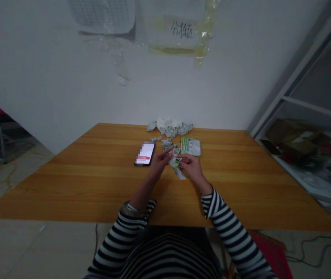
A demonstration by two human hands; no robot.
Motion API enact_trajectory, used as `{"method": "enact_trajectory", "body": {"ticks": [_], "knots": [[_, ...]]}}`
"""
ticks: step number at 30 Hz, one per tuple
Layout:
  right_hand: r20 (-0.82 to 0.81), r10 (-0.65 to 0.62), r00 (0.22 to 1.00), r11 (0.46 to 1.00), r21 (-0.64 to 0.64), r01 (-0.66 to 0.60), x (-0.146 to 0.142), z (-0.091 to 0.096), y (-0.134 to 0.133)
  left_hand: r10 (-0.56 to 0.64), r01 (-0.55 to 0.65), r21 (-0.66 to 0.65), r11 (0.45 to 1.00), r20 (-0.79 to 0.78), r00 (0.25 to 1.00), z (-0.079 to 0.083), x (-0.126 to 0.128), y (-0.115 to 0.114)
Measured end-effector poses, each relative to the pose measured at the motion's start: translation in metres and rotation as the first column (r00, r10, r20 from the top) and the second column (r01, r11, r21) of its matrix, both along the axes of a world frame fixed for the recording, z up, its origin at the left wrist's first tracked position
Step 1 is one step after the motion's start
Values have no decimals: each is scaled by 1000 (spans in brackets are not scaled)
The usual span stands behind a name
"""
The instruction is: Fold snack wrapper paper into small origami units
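Over the middle of the table, my left hand [160,164] and my right hand [193,166] meet at a small green-and-white printed packet [173,160]. Both hands pinch it with the fingertips, one from each side. Below it a torn printed strip [179,173] hangs or lies; I cannot tell whether it is joined to the packet. Just behind the right hand lies a flat green-and-white printed pack [191,146]. Crumpled printed wrapper pieces [169,131] are scattered behind the hands, partly hidden by the fingers at the near end.
A phone [144,154] with a lit screen lies left of my hands on the wooden table [80,178]. Crumpled white tissue [165,123] is at the table's back edge, by the wall. To the right stands a shelf frame [313,110] with boxes and a dark flat object [270,147].
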State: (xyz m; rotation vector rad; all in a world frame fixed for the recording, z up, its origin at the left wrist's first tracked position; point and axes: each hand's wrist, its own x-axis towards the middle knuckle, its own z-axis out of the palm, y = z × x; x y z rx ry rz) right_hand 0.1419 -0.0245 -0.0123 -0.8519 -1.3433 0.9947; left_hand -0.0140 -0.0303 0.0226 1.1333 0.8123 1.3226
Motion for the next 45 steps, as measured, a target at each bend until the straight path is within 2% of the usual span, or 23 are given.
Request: {"method": "enact_trajectory", "body": {"ticks": [3, 6, 9, 11, 14, 18, 27, 30, 34, 39, 45], "knots": [[-121, -65, 990, 997, -37, 61, 4, 7, 2, -13, 20, 103, 994, -62, 998, 1, -3, 1], [-192, -114, 975, 991, -85, 100, 9, 14, 3, 96, -37, 265, 964, -211, 973, -1, -7, 3], [-148, -71, 986, 994, -97, 57, 11, 17, 1, 191, -64, 370, 927, -320, 928, -5, -9, 5], [-101, -35, 994, 996, -86, 27, 11, 18, -1, 198, -43, 397, 917, -359, 912, -5, -10, 6], [-78, -40, 996, 997, -74, 34, 8, 17, -3, 168, -38, 348, 937, -353, 921, -3, -10, 5], [-77, -85, 993, 994, -77, 79, 5, 18, -4, 120, -96, 119, 988, -213, 970, -2, -4, 2], [-100, -158, 982, 987, -31, 155, -2, 15, -7, 62, -47, -135, 990, 106, 992, -10, 10, -3], [-104, -149, 983, 989, -39, 146, -2, 15, -7, 74, -51, -152, 987, 151, 986, -11, 10, -2], [-127, -150, 980, 987, -80, 141, -5, 13, -7, 138, -117, -131, 984, 171, 976, -10, 12, -3], [-246, -154, 957, 986, -101, 133, -9, 9, -6, 184, -183, -17, 983, 62, 981, -9, 13, -4], [-225, -98, 969, 993, -92, 79, -11, 6, -7, 139, -137, 34, 990, -49, 989, -10, 14, 0]]}}
